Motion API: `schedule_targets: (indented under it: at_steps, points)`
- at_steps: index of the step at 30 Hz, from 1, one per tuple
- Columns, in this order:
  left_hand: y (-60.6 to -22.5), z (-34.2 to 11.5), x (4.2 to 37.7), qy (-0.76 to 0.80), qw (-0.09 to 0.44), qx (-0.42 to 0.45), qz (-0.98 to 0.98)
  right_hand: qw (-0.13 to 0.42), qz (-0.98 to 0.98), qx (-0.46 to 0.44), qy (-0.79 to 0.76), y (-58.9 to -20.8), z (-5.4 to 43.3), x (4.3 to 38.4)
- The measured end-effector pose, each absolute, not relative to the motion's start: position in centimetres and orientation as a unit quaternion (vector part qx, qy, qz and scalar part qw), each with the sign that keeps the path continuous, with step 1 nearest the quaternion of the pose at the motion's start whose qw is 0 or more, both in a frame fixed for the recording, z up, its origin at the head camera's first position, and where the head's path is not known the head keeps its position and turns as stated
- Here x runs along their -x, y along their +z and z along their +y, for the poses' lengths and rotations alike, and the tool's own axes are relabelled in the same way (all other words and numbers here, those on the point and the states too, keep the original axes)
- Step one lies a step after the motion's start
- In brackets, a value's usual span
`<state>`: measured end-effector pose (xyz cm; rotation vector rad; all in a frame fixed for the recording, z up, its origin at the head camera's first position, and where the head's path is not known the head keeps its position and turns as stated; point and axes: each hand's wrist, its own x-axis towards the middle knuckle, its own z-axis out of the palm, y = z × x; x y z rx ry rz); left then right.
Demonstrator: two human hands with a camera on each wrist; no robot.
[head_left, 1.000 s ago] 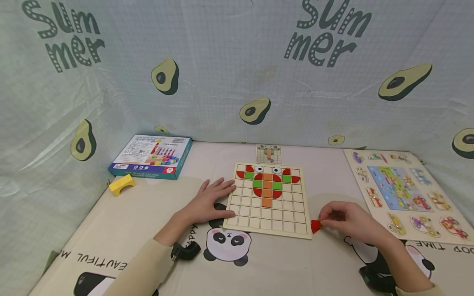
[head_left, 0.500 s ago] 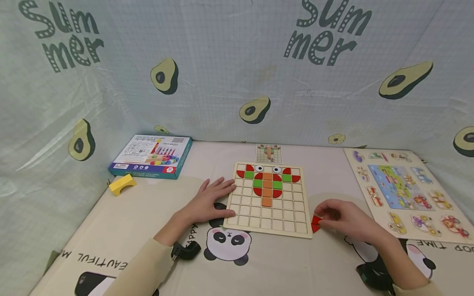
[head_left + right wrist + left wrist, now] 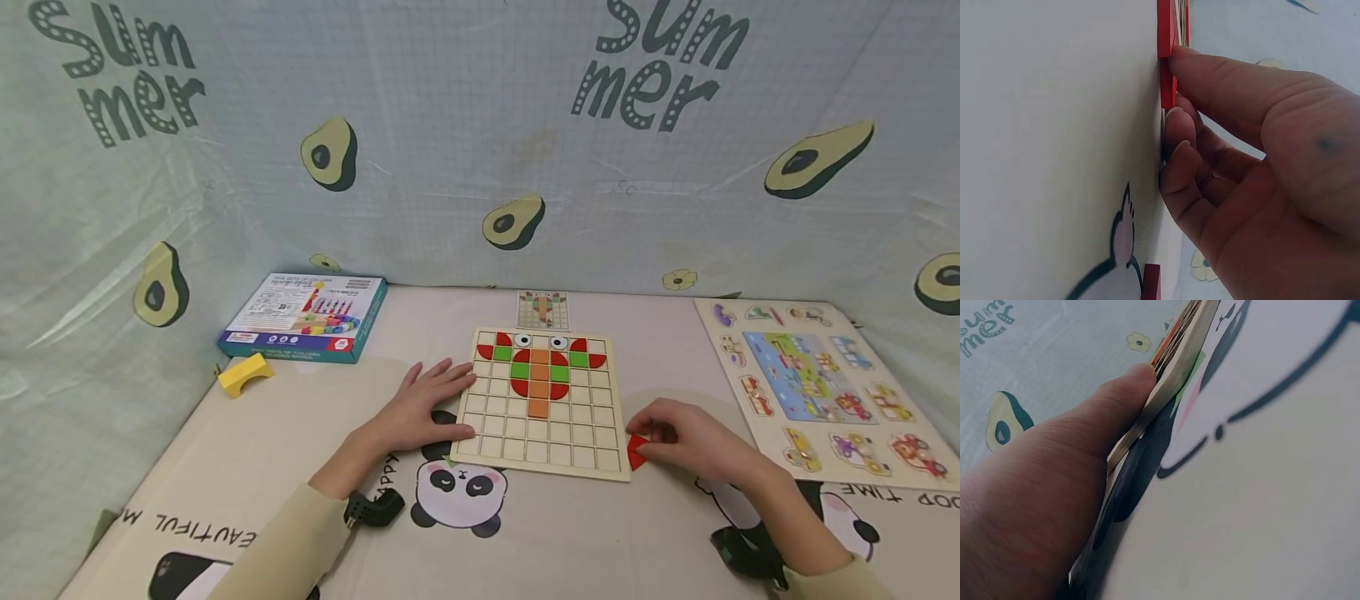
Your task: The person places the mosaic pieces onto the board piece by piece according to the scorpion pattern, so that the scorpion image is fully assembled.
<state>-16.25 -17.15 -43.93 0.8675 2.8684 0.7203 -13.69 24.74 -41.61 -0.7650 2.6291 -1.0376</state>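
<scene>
A wooden grid board [image 3: 525, 446] lies in front of me, with red, green and orange pieces and two eye pieces set in its upper squares. My left hand [image 3: 420, 412] rests flat at its left edge, fingers spread; in the left wrist view the thumb [image 3: 1129, 394] presses on the board's rim. Beside the lower right edge, my right hand [image 3: 693, 442] pinches small red tiles [image 3: 637, 452]. Two of these red tiles [image 3: 1167, 84] show near the thumb tip in the right wrist view, the other fingers curled beneath. Another red tile [image 3: 1151, 281] shows lower in that view.
Behind the board lies a small pattern card [image 3: 543, 311]. A boxed toy set [image 3: 303, 317] and a yellow arch block [image 3: 245, 375] sit at left. On the right is a wooden picture puzzle board [image 3: 825, 392]. A printed cloth wall [image 3: 420, 167] rises behind.
My right hand has shifted slightly left, and more of the red tiles shows at its fingertips. The left hand stays on the board's edge. The head view has moved slightly.
</scene>
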Motion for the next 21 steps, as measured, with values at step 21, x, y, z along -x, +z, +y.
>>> schedule_targets:
  at_steps: [21]
  points:
    - [-43.79, -17.14, 16.32, 0.228, 0.036, -0.28, 0.932, 0.094, 0.903, 0.221, -0.355, -41.19, 24.57, 13.85]
